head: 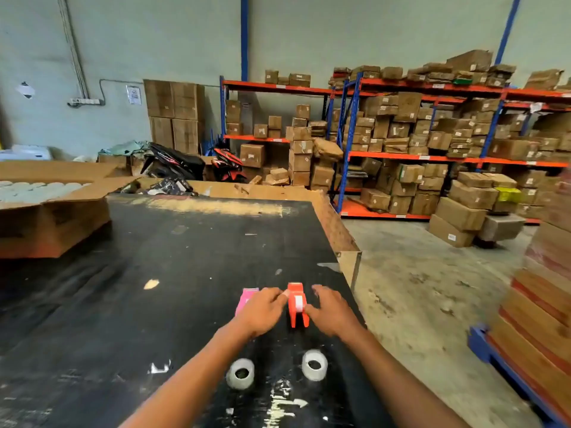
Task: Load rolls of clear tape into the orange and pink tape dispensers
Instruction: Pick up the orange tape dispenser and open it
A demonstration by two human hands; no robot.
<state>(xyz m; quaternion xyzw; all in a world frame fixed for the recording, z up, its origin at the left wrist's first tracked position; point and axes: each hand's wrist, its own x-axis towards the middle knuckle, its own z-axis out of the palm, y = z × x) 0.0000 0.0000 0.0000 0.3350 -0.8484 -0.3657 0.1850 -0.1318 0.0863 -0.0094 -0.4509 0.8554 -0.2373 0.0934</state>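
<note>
An orange tape dispenser [298, 304] stands on the black table [173, 273] near its right edge. My left hand [262, 310] touches its left side with the fingertips. My right hand [332, 310] rests against its right side, fingers spread. A pink tape dispenser [245, 299] sits just left of the orange one, partly hidden behind my left hand. Two rolls of clear tape lie flat closer to me: the left roll [240, 373] between my forearms, and the right roll [314, 364] beside my right forearm.
An open cardboard box [52, 211] of white rolls sits on the table's far left. The table's right edge [349, 264] drops to a concrete floor. Shelves of cartons [432, 143] fill the back; stacked boxes on a blue pallet [537, 304] stand at right.
</note>
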